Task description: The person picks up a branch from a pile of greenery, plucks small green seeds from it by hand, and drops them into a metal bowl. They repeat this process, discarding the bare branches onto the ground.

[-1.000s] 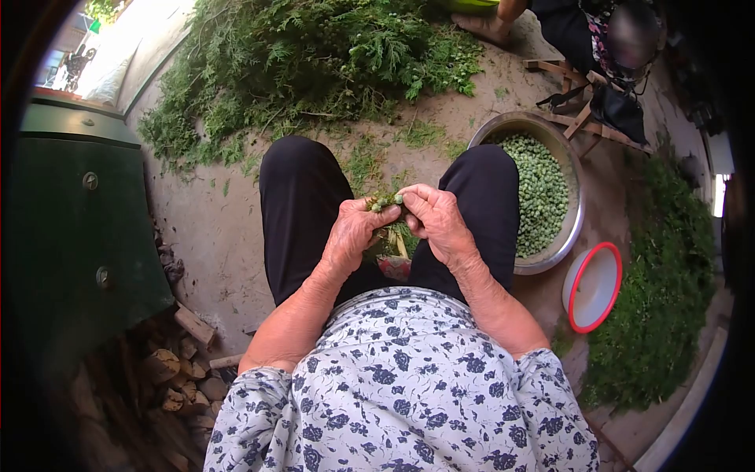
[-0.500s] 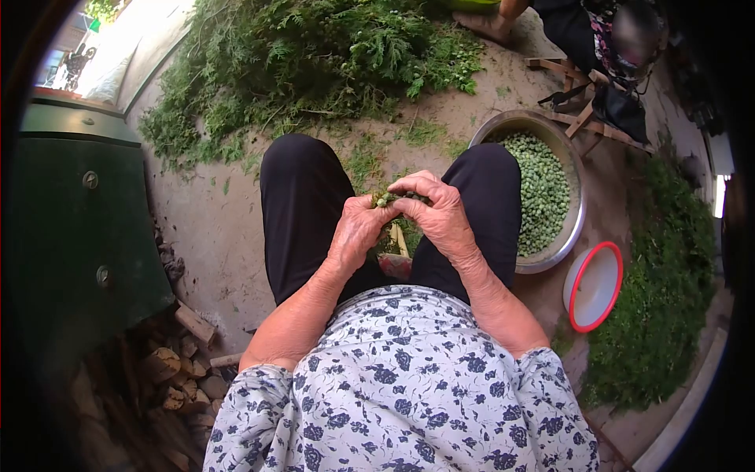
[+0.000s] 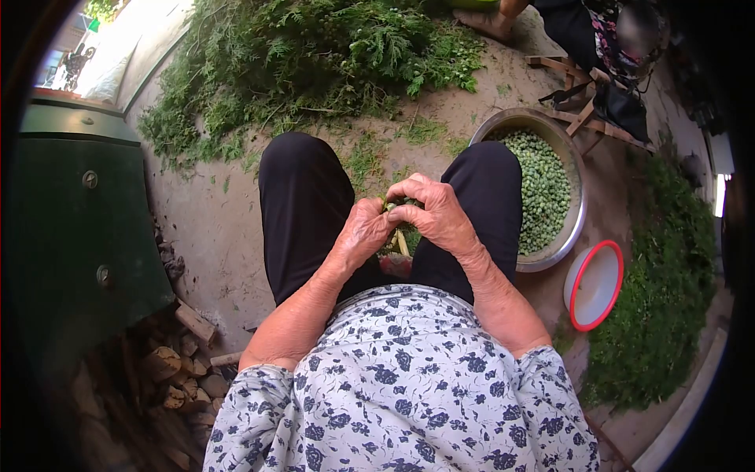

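Note:
Between my knees, my left hand (image 3: 366, 226) and my right hand (image 3: 431, 211) meet at the fingertips. A small green sprig with berries (image 3: 391, 206) shows between them, mostly covered by the fingers. My left hand is closed on its stem end, thumb against the fingers. The right hand curls over it from the other side, thumb and fingers pinching at the green. To the right of my right knee stands a wide metal basin (image 3: 578, 206) holding many round green berries (image 3: 539, 189), partly hidden by the knee.
A big heap of evergreen branches (image 3: 291, 63) lies ahead. At right are a white bowl with a red rim (image 3: 595, 285) and another heap of greenery (image 3: 653, 299). Beyond the basin, a person's foot (image 3: 487, 23) rests near a wooden stool (image 3: 582, 118). Firewood (image 3: 177, 374) and a dark green cabinet (image 3: 86, 220) stand left.
My hands have drawn closer together, the left shifting slightly right. Less of the sprig shows between my fingers now.

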Demonstrator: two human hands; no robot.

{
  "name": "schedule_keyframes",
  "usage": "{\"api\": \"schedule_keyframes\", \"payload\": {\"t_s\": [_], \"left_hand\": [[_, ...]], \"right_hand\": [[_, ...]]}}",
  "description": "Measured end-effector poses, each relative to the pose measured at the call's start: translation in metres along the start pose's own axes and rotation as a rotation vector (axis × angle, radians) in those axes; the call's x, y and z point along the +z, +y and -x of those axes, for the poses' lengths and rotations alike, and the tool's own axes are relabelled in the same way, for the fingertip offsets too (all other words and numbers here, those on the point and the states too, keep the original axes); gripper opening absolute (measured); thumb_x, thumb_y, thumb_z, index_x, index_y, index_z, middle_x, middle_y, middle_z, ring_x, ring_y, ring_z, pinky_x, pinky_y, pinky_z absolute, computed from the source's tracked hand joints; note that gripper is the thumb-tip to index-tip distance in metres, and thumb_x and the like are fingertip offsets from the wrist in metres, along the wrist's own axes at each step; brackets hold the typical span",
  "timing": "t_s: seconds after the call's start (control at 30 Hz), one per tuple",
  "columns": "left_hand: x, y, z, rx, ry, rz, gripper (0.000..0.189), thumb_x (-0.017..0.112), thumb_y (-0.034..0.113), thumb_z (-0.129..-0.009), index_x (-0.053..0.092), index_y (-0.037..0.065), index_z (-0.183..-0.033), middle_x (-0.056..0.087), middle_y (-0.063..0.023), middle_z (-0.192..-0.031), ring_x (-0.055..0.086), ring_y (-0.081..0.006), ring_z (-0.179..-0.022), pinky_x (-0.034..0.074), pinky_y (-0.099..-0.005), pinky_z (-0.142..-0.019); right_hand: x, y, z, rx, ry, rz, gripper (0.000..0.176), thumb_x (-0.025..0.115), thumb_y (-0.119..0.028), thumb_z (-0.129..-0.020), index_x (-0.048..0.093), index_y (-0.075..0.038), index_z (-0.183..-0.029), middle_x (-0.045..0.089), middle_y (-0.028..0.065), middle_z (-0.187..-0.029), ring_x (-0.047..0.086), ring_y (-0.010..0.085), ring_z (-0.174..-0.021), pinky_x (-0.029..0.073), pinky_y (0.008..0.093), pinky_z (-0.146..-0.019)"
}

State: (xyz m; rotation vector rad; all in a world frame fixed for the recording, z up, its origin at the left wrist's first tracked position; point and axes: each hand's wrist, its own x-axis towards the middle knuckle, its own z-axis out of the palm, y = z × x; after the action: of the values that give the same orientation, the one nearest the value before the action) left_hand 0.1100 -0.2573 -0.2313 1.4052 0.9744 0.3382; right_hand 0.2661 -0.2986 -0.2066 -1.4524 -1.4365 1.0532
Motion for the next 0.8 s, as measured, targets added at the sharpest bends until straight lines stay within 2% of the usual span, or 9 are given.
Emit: {"api": "schedule_keyframes", "payload": {"t_s": [0.2, 0.27, 0.33, 0.37, 0.43, 0.57, 0.6, 0.63, 0.8], "left_hand": [[0.002, 0.0, -0.001, -0.036, 0.0, -0.152, 0.04, 0.062, 0.031, -0.085, 0.057, -0.007, -0.073, 0.051, -0.0062, -0.054, 0.045, -0.0099, -0.053, 0.037, -0.0304, -0.047], [0.004, 0.003, -0.001, 0.012, -0.009, -0.02, 0.032, 0.063, 0.027, -0.085, 0.062, -0.003, -0.075, 0.053, 0.001, -0.056, 0.041, -0.0049, -0.051, 0.033, -0.0257, -0.045], [0.001, 0.018, 0.003, -0.086, -0.028, 0.106, 0.029, 0.062, 0.027, -0.085, 0.061, -0.001, -0.079, 0.052, 0.0011, -0.058, 0.042, -0.0056, -0.051, 0.034, -0.0249, -0.045], [-0.001, 0.024, 0.004, -0.185, -0.046, 0.234, 0.026, 0.062, 0.026, -0.086, 0.061, 0.0, -0.082, 0.052, 0.0011, -0.06, 0.042, -0.0064, -0.051, 0.035, -0.0241, -0.046], [0.001, 0.021, 0.0, -0.22, 0.053, 0.409, 0.028, 0.062, 0.03, -0.086, 0.059, 0.002, -0.084, 0.053, -0.0002, -0.064, 0.046, -0.0079, -0.054, 0.037, -0.0236, -0.047], [-0.009, 0.017, -0.007, -0.225, 0.176, 0.937, 0.039, 0.062, 0.041, -0.084, 0.053, 0.006, -0.097, 0.056, -0.0039, -0.077, 0.054, -0.0122, -0.062, 0.045, -0.0238, -0.052], [-0.014, 0.019, -0.007, -0.198, 0.133, 0.939, 0.049, 0.059, 0.049, -0.083, 0.05, 0.007, -0.105, 0.056, -0.0056, -0.082, 0.055, -0.0158, -0.069, 0.048, -0.0301, -0.063], [-0.015, 0.023, -0.006, -0.194, 0.137, 0.942, 0.049, 0.059, 0.049, -0.083, 0.05, 0.007, -0.105, 0.056, -0.0056, -0.082, 0.055, -0.0158, -0.069, 0.048, -0.0301, -0.063], [-0.017, 0.034, -0.004, -0.121, 0.07, 1.206, 0.062, 0.052, 0.057, -0.082, 0.041, 0.01, -0.121, 0.054, -0.0071, -0.094, 0.054, -0.0207, -0.081, 0.045, -0.04, -0.081]], "right_hand": [[0.009, 0.014, 0.003, 0.009, 0.068, -0.021, 0.014, 0.063, -0.007, -0.076, 0.062, 0.0, -0.088, 0.057, 0.0071, -0.074, 0.055, 0.0143, -0.066, 0.044, 0.027, -0.062], [0.008, 0.015, 0.004, 0.0, 0.1, -0.044, 0.012, 0.062, -0.008, -0.08, 0.061, 0.0, -0.089, 0.056, 0.0057, -0.073, 0.053, 0.0115, -0.062, 0.043, 0.0252, -0.056], [-0.001, 0.01, 0.005, 0.42, 0.119, -0.817, 0.01, 0.059, -0.008, -0.085, 0.059, 0.001, -0.088, 0.054, 0.0016, -0.068, 0.05, 0.0078, -0.055, 0.037, 0.0197, -0.045], [-0.005, 0.007, 0.006, 0.379, 0.185, -0.907, 0.012, 0.058, -0.011, -0.088, 0.057, 0.0, -0.095, 0.052, -0.0011, -0.071, 0.045, 0.0022, -0.052, 0.03, 0.0149, -0.041], [-0.019, 0.005, 0.006, 0.279, 0.277, -1.001, 0.015, 0.061, -0.012, -0.087, 0.056, -0.001, -0.097, 0.053, 0.0003, -0.072, 0.046, 0.0037, -0.053, 0.031, 0.0157, -0.041], [-0.065, -0.006, 0.017, 0.091, 0.576, -0.869, 0.015, 0.06, -0.009, -0.087, 0.055, -0.001, -0.099, 0.054, 0.0019, -0.074, 0.048, 0.006, -0.055, 0.034, 0.0172, -0.044], [-0.079, 0.001, 0.023, 0.061, 0.635, -0.777, 0.015, 0.06, -0.008, -0.086, 0.055, -0.001, -0.099, 0.055, 0.0023, -0.074, 0.049, 0.0066, -0.057, 0.035, 0.0174, -0.045], [-0.094, 0.008, 0.03, 0.03, 0.692, -0.685, 0.015, 0.06, -0.006, -0.086, 0.055, -0.001, -0.1, 0.055, 0.0026, -0.074, 0.05, 0.0072, -0.058, 0.037, 0.0176, -0.047], [-0.144, 0.081, 0.074, 0.204, 0.985, -0.369, 0.023, 0.057, 0.0, -0.083, 0.055, 0.001, -0.106, 0.055, 0.0042, -0.096, 0.052, 0.0082, -0.079, 0.044, 0.0205, -0.06]]}}
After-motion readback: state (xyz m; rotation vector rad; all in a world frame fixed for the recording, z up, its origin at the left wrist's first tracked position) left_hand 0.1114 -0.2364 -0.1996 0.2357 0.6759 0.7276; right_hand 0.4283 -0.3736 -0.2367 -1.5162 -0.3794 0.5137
